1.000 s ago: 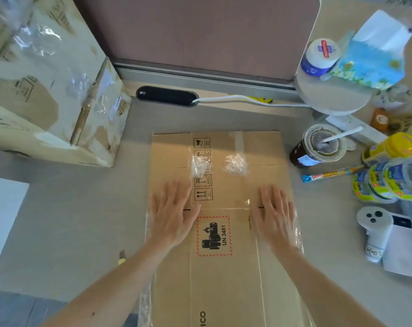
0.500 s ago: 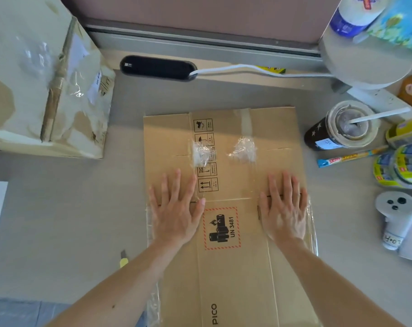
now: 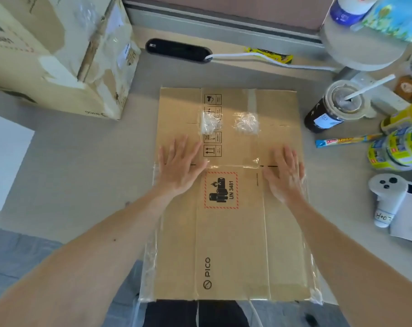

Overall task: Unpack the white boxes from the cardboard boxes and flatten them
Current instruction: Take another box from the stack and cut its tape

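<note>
We have one cardboard box lying flat on the bench just before us, with its near edge past the bench's edge. Our left hand and right hand both rest on it with straight fingers, palms pressing down and grasping nothing. This box seems emptied and nearly flattened. A second cardboard box stands upright at the far left, so we judge it remains to do. The white shape at the left edge is perhaps a white box, but we cannot tell.
</note>
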